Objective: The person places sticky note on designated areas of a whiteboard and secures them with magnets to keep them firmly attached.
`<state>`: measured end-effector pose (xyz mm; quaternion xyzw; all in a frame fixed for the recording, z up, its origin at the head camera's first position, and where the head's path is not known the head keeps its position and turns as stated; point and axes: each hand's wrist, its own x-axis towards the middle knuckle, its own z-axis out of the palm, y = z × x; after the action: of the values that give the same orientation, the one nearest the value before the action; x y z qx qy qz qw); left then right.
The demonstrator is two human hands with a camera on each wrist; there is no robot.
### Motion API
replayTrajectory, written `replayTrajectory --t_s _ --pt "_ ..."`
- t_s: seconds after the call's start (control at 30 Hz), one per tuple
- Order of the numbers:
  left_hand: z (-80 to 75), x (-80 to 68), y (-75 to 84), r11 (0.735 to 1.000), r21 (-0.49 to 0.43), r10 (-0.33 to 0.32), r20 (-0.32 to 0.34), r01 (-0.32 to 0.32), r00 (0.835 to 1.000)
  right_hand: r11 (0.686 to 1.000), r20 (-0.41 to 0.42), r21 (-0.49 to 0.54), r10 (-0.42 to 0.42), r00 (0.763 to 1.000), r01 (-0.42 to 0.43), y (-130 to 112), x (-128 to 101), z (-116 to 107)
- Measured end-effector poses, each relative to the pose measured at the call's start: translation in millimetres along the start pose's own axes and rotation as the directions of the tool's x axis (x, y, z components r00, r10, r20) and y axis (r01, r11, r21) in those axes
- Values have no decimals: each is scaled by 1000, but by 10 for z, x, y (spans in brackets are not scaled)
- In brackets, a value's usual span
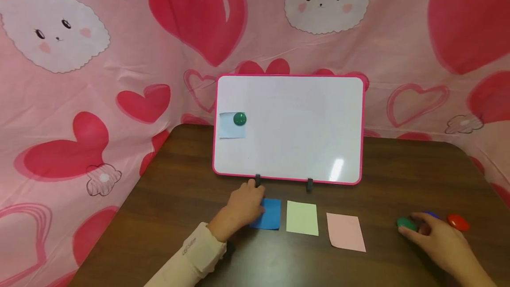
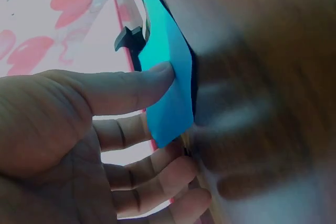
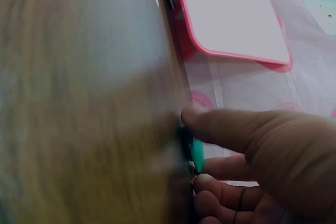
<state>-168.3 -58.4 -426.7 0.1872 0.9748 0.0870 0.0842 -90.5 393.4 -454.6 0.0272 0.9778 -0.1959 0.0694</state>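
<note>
**Left hand on blue note, right hand on green magnet**

Left hand point(image 1: 244, 206): at the left end of the note row on the counter point(image 1: 179, 207), gripping the blue note point(image 1: 270, 214). Left wrist view shows the thumb point(image 2: 131, 85) pressed on the note's top face, the other fingers curled under its lifted edge, so it's a pinch. Note is partly off the counter on the hand's side and lies just in front of the whiteboard point(image 1: 291, 127).

Right hand point(image 1: 440, 238): at the right side of the counter, fingers curled around the green magnet point(image 1: 405, 223). Right wrist view shows the thumb point(image 3: 220, 127) above the magnet point(image 3: 197, 153), the other fingertips below it, magnet at counter level. Looks gripped.

Nearby:
- Red magnet point(image 1: 457, 221) just right of the hand, blue magnet point(image 1: 431, 214) mostly hidden behind the fingers.
- Yellow-green note point(image 1: 302, 218) and pink note point(image 1: 345, 231) flat on the counter, to the right of the blue one, not touching each other.
- Whiteboard stands upright on two black feet, pink frame. A pale note point(image 1: 232, 126) is pinned on its left side by another green magnet point(image 1: 239, 119).
</note>
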Motion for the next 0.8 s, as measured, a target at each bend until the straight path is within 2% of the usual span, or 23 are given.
replayTrajectory --t_s 0.2,0.3,0.53,0.7,0.8 --pt "3 -10 -17 996 57 69 -67 -65 995 1000 -8 2 -13 1000 13 -5 0 -3" --pt "-22 3 -24 996 56 71 -45 -68 996 1000 8 -12 -9 1000 9 3 15 -14" --pt "-134 49 -77 1000 -23 21 -25 -22 999 997 -28 -31 -78 997 78 -27 0 -2" --pt "-200 87 -123 993 -98 57 -18 -58 998 995 -62 -31 -95 994 93 -40 -21 19" --pt "-231 115 -155 984 -149 96 -37 -101 995 995 -88 -25 -101 991 100 -47 -24 19"
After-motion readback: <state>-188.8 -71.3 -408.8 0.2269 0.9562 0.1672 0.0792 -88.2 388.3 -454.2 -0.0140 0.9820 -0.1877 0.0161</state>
